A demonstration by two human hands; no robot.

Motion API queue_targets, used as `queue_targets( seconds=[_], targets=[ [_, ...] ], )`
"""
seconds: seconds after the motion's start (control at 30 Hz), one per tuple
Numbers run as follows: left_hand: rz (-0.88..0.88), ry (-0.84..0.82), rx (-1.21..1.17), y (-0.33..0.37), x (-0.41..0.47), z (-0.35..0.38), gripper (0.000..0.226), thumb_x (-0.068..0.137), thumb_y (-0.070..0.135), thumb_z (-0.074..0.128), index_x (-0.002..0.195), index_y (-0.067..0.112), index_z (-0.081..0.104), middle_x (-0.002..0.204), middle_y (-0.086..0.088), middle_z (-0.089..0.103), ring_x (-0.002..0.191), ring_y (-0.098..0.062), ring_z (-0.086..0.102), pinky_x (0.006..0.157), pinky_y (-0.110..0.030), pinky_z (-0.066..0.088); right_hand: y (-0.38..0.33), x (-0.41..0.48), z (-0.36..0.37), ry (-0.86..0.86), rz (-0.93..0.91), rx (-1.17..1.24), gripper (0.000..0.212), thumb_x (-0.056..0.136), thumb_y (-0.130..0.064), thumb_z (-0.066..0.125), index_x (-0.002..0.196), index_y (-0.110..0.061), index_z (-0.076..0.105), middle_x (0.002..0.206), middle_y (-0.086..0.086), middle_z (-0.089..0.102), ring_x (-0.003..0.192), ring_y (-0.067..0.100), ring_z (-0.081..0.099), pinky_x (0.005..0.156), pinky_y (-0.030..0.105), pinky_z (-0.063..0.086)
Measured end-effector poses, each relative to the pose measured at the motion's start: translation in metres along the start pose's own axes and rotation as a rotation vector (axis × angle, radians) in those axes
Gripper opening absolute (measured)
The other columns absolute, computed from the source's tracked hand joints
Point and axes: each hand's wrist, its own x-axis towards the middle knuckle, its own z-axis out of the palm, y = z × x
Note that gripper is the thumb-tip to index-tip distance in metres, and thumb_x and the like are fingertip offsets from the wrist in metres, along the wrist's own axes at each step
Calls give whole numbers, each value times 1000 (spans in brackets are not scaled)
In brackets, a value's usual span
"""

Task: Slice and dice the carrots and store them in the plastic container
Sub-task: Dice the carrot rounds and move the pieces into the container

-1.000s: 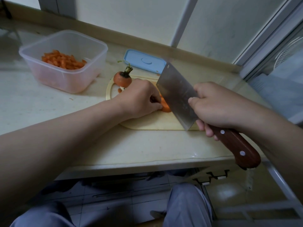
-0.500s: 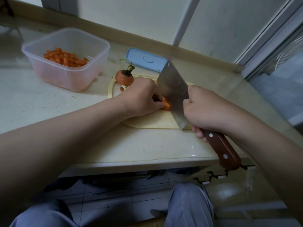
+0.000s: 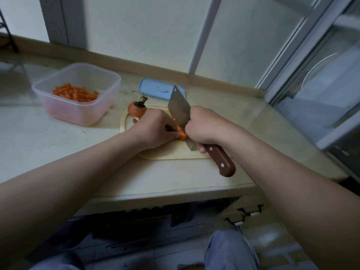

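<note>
My left hand (image 3: 155, 129) holds a carrot piece (image 3: 182, 135) down on the pale cutting board (image 3: 171, 154), fingers curled over it. My right hand (image 3: 204, 127) grips a cleaver (image 3: 178, 109) by its brown wooden handle (image 3: 221, 160); the blade stands on the board right beside the carrot piece. A carrot top with a green stem (image 3: 137, 109) lies at the board's far left corner. The clear plastic container (image 3: 78, 92) with diced carrot inside sits to the left on the counter.
A blue lid (image 3: 157, 90) lies behind the board by the wall ledge. Small carrot bits (image 3: 134, 120) lie on the board. The counter's front edge runs just below my forearms. A window frame stands at the right.
The cleaver has come down from tilted above the board to upright against the carrot piece. My right hand moved left, closer to my left hand. The camera view has tilted up a little.
</note>
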Motion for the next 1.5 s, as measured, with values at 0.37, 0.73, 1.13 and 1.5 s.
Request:
queue_targets(
  seconds=[0.37, 0.73, 1.13, 1.5],
  targets=[
    [67, 18, 25, -8, 2, -5, 9, 81, 15, 77, 90, 15, 80, 95, 2, 72, 89, -16, 65, 72, -5, 37, 29, -7, -14, 72, -17, 187, 24, 108, -19, 37, 102, 0, 50, 60, 23, 67, 37, 25, 56, 41, 32, 51],
    [92, -1, -13, -10, 2, -1, 10, 80, 16, 78, 90, 17, 81, 91, 0, 73, 83, -18, 65, 81, -33, 50, 21, -25, -12, 8, 14, 175, 33, 110, -18, 36, 139, -1, 41, 69, 25, 68, 36, 20, 56, 44, 35, 54],
    [77, 15, -21, -10, 3, 1, 10, 79, 13, 77, 88, 15, 81, 88, 0, 74, 81, -19, 66, 78, -33, 49, 5, -13, -7, -58, 64, 48, 24, 99, -3, 37, 95, 11, 56, 65, 34, 66, 49, 39, 60, 51, 52, 59],
    [85, 8, -1, -9, 2, -4, 12, 80, 16, 78, 91, 15, 80, 91, -4, 75, 83, -22, 66, 79, -34, 50, -6, 22, 6, 32, 24, 106, 20, 96, -4, 37, 97, 1, 57, 60, 26, 68, 39, 28, 58, 41, 29, 52]
  ],
)
